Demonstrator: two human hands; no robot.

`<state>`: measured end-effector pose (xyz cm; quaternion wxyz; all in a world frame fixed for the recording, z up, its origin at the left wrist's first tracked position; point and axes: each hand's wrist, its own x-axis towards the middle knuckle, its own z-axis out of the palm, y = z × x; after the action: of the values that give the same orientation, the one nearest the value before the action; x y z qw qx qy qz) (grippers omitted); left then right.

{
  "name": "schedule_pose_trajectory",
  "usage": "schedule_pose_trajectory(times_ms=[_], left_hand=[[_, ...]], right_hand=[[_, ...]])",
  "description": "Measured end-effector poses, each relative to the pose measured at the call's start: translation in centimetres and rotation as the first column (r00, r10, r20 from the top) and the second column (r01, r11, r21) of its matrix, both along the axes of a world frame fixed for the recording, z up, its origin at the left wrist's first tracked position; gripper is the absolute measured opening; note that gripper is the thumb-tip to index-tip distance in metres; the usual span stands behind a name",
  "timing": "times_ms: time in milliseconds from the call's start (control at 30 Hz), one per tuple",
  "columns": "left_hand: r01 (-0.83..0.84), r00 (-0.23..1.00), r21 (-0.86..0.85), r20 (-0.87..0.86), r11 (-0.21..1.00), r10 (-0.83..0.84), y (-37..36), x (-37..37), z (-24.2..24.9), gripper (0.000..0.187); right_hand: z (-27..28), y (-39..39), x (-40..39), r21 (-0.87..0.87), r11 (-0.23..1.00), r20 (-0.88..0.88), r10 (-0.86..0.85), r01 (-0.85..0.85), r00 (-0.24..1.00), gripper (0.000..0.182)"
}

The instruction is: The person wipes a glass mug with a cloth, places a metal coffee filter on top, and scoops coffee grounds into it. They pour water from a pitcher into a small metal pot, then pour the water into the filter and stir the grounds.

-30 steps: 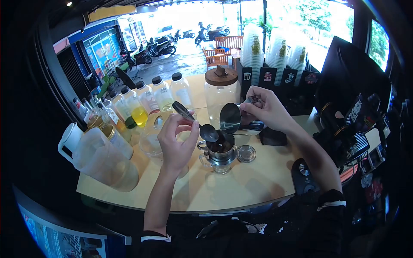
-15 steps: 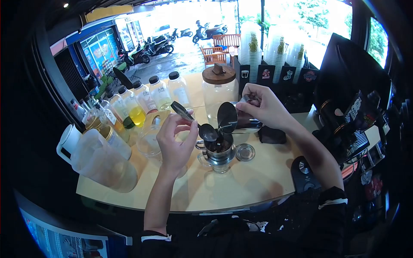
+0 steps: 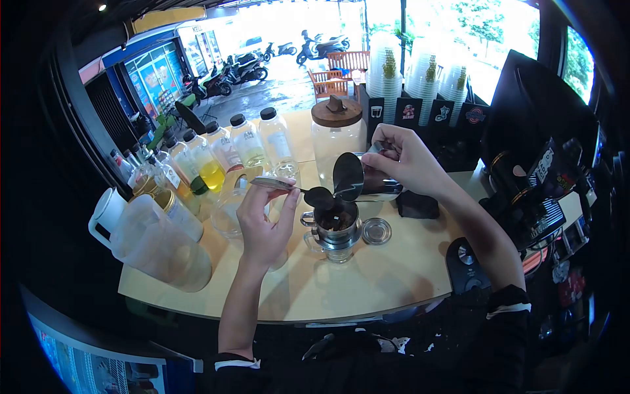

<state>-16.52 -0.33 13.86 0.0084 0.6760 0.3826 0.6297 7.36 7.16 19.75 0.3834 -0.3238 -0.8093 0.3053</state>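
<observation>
My left hand (image 3: 267, 213) pinches the handle of a dark spoon (image 3: 319, 197), whose bowl hangs over a metal drip filter (image 3: 336, 230). Dark contents show inside the filter, which stands on a small glass cup (image 3: 339, 253) with a handle. In my right hand (image 3: 401, 161) is a metal pitcher (image 3: 348, 177), tilted so that its mouth faces the spoon and filter. A thin stream seems to run between pitcher and spoon. A round metal lid (image 3: 377, 231) lies right of the filter.
Left on the table (image 3: 394, 279) stand a large plastic pitcher (image 3: 161, 243) and several bottles (image 3: 275, 141). Behind the hands is a wooden-lidded jar (image 3: 336, 131). A dark cloth (image 3: 417, 205) and a black scale-like device (image 3: 467, 262) sit right, with stacked cups (image 3: 384, 75) behind.
The spoon's handle has turned flatter in my left hand, and its bowl now looks darker and tipped over the filter. My right hand still holds the pitcher tilted in nearly the same place.
</observation>
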Motion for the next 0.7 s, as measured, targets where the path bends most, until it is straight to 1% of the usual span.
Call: schedule_pose_trajectory(times_ms=[100,267,400,467,533,567,633,700], left_hand=[[0.010,1.000,-0.009,0.015,1.000,-0.010,-0.1,0.0,0.0,0.012],[0.012,1.000,-0.009,0.018,1.000,-0.012,-0.1,-0.1,-0.2,0.012],[-0.056,0.998,0.027,-0.011,0.998,0.056,-0.4,-0.4,-0.1,0.013],[-0.086,0.996,0.046,-0.024,0.995,0.087,-0.6,-0.5,0.0,0.013],[-0.072,0.997,0.053,0.035,0.996,0.071,-0.8,-0.3,0.2,0.013],[-0.074,0.997,0.052,0.036,0.996,0.072,-0.8,-0.3,0.3,0.013],[-0.106,0.993,0.081,-0.034,0.991,0.109,-1.0,-0.3,0.4,0.013],[-0.100,0.994,0.080,-0.036,0.992,0.103,-1.1,-0.2,0.5,0.012]], right_hand=[[-0.1,-0.2,-0.3,-0.031,1.000,-0.026,-0.005,0.004,1.000,0.022],[0.1,-0.5,-0.5,-0.008,1.000,-0.040,-0.014,0.014,0.999,0.025],[0.2,-0.5,-0.2,0.018,0.999,0.012,-0.035,0.034,0.999,0.022],[0.2,-0.4,-0.1,0.017,0.999,0.004,-0.027,0.027,1.000,0.022],[0.1,-0.3,-0.1,0.014,1.000,-0.003,-0.020,0.020,1.000,0.022],[0.0,-0.3,-0.2,0.008,1.000,-0.002,-0.022,0.022,1.000,0.022],[0.0,-0.4,-0.3,0.001,1.000,-0.001,-0.023,0.023,1.000,0.022],[0.1,-0.6,-0.4,0.037,0.999,0.019,-0.032,0.031,0.999,0.023]])
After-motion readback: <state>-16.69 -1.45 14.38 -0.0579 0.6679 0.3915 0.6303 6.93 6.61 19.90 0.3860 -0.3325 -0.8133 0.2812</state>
